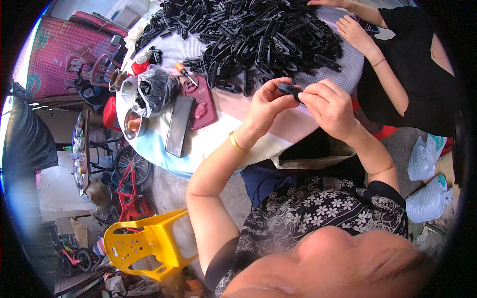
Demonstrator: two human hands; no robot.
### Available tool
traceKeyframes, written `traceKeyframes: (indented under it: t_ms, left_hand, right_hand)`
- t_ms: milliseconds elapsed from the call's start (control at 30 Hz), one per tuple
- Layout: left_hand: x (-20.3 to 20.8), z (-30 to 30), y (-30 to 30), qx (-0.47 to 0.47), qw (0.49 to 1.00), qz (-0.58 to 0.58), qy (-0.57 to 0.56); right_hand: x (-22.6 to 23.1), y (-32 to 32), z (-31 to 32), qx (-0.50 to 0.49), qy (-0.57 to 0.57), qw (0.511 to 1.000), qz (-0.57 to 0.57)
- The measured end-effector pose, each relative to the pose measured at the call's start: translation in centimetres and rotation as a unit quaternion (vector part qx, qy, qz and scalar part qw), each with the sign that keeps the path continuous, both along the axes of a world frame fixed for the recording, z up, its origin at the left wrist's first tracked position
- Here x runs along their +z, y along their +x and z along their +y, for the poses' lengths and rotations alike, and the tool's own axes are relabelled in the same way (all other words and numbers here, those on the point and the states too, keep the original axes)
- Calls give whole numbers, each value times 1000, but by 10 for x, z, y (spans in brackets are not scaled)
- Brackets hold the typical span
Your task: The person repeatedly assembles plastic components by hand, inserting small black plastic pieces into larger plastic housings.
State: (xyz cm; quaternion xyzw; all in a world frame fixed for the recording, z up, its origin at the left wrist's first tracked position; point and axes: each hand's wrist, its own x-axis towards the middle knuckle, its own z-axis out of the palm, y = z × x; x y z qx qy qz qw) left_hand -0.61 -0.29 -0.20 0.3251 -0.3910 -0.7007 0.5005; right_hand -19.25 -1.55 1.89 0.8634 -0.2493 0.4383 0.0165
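1. From my seat I see both hands meet above the near edge of the cloth-covered table (151,149), with the small black piece (287,88) raised between them, clear of the cloth
2. The left hand (266,107) has thumb and fingers closed in a narrow pinch on the piece; I would make this hand the steady holder, gripping the body and leaving the working end free
3. The right hand (330,104) has thumb and forefinger drawn close together at the piece's right end; whether this is one part or two joined, I cannot tell (the fingertips cover too much of it)
4. I judge this to be fine fingertip work, so I would press or turn in small, even amounts, in line with the piece rather than across it, since what looks like thin plastic may snap or spring away
5. I would work a little inside the near edge, so that a slip lands on the surface and not on the floor
6. The black pile (258,39) spreads from the far edge toward the middle; a piece dropped there would be hard to pick out, so I favour the bare cloth
7. A co-worker's hand (355,35) is at the right edge, so I would leave elbow room on that side
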Motion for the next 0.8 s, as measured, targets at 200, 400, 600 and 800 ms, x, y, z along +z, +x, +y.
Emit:
traceKeyframes:
  t_ms: [200, 400, 600, 800]
  left_hand:
    - [2, 1, -2, 26, 995, -89, -44]
    - [6, 12, -7, 54, 946, -245, -205]
    - [19, 6, 3, 40, 897, -287, -332]
    - [15, -32, 81, 349, 508, -750, -239]
  right_hand:
    - [-7, 3, 2, 16, 87, 995, -51]
    - [-24, -6, -6, 130, 468, 864, -133]
    - [-11, -35, -3, 166, 484, 857, -67]
    - [9, -68, -10, 175, 385, 881, 213]
